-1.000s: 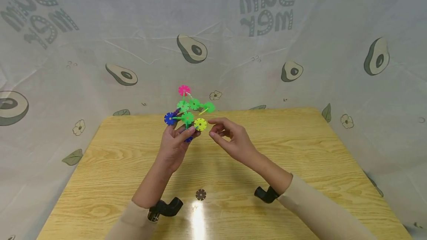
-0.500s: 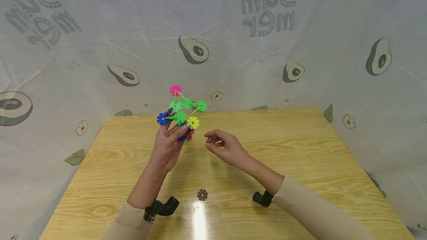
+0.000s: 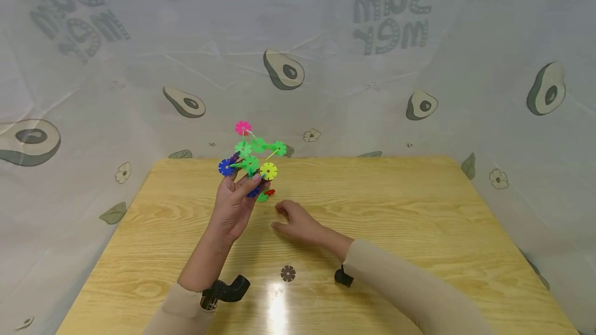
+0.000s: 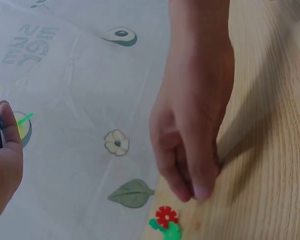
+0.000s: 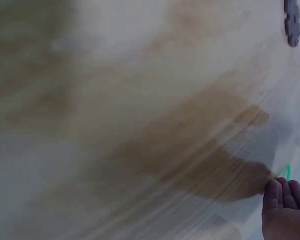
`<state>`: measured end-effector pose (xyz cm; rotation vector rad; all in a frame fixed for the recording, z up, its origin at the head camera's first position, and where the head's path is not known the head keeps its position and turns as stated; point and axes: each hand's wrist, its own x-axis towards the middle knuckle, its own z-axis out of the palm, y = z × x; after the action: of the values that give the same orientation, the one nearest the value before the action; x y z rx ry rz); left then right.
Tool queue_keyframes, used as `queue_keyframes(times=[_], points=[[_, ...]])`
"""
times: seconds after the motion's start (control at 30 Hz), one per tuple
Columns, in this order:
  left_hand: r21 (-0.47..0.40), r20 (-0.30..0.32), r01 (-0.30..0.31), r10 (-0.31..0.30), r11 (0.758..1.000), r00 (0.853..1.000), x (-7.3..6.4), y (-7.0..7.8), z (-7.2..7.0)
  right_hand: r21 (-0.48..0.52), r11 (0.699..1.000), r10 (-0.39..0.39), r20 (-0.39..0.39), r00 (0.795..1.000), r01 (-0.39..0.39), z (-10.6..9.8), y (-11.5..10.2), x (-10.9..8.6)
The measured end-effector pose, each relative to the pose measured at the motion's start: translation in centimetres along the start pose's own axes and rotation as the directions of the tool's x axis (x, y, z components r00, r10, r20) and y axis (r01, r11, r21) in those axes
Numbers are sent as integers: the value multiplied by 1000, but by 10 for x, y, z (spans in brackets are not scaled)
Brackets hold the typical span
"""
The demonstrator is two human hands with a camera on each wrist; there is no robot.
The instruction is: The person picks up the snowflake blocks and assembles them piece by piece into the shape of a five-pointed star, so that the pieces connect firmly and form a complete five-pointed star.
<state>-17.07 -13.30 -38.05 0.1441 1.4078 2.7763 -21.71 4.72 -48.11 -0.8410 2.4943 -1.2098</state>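
Observation:
My left hand grips a joined build of notched plastic discs, raised over the table. A pink disc tops it; green discs, a blue disc and a yellow disc show below. Fingers hide part of the build. Lower and to the right, my right hand hovers near the tabletop, fingers loosely bent, nothing seen between them. Close to it on the table lie a red disc and green pieces; I cannot tell whether they are joined.
A dark brown disc lies on the wooden table towards the near side, beside a bright reflection. A pale printed cloth rises behind the table and along its sides. Black wrist mounts stick out below both forearms.
My right hand has dropped away from the build towards the tabletop. My left hand has shifted a little left with the build. The red and green pieces have come into sight.

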Motion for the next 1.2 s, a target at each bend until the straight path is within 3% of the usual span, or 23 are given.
queue_keyframes(times=[0.1, 0.37, 0.63, 0.73, 0.87, 1.1, 1.2], points=[[-2, -5, -1, 1, 1000, 1000, 0, 1, -3, -39, 999, -17, -44, 999, 16, 7, 1, 14], [3, -51, 12, -12, 1000, 999, 0, 3, -9, -57, 998, 26, -151, 988, -35, 24, 0, 54], [9, -52, 12, -11, 1000, 999, 1, 3, -13, -168, 986, -52, -249, 967, 10, 30, 9, 82], [-1, -62, 3, -3, 1000, 998, 1, 3, -14, -213, 976, -113, -288, 951, 52, 32, 15, 92], [9, -56, 3, -3, 1000, 998, 0, 1, -13, -220, 974, -126, -336, 933, 52, 34, 16, 101], [21, -56, 7, -6, 1000, 998, 1, -2, -13, -26, 999, 32, -369, 929, -44, 37, 6, 111], [28, -59, 5, -4, 1000, 998, 2, -1, -13, 17, 1000, 31, -354, 935, -27, 35, 4, 112]])
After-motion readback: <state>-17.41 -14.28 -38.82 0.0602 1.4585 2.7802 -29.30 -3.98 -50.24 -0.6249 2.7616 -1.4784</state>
